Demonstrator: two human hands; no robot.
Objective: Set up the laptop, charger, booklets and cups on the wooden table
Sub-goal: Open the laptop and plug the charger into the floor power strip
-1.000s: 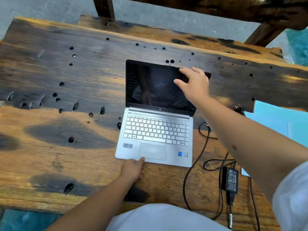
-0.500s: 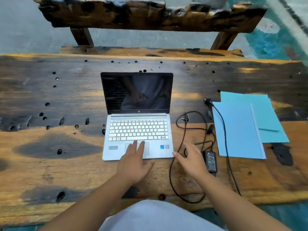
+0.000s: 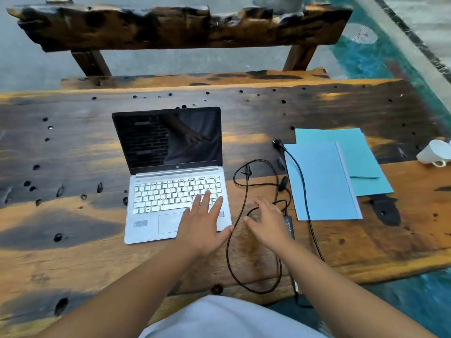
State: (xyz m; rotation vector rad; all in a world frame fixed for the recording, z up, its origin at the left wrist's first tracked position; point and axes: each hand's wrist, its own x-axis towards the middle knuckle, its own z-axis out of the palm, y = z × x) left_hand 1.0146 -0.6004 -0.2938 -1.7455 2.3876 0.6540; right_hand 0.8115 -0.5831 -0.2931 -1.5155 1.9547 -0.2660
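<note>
A silver laptop [image 3: 156, 211] stands open on the wooden table [image 3: 73, 259], its screen dark. My left hand [image 3: 202, 223] lies flat and open over the laptop's right palm rest and lower keys. My right hand [image 3: 267, 223] hovers open, fingers spread, over the black charger cable [image 3: 246, 189]; the charger brick [image 3: 289, 225] peeks out just right of it. Two light blue booklets [image 3: 322, 181] overlap to the right, with the plug end of the cable lying across them. A white cup [image 3: 433, 153] lies tipped at the far right edge.
The table is rough, with dark patches and several holes. A wooden bench [image 3: 185, 28] stands behind it. The cable loops over the near edge by my white-clothed lap. Blue floor shows to the right.
My right hand left the screen's top edge and came down beside the charger. My left hand slid up onto the palm rest. The view swung right, bringing booklets and cup into sight.
</note>
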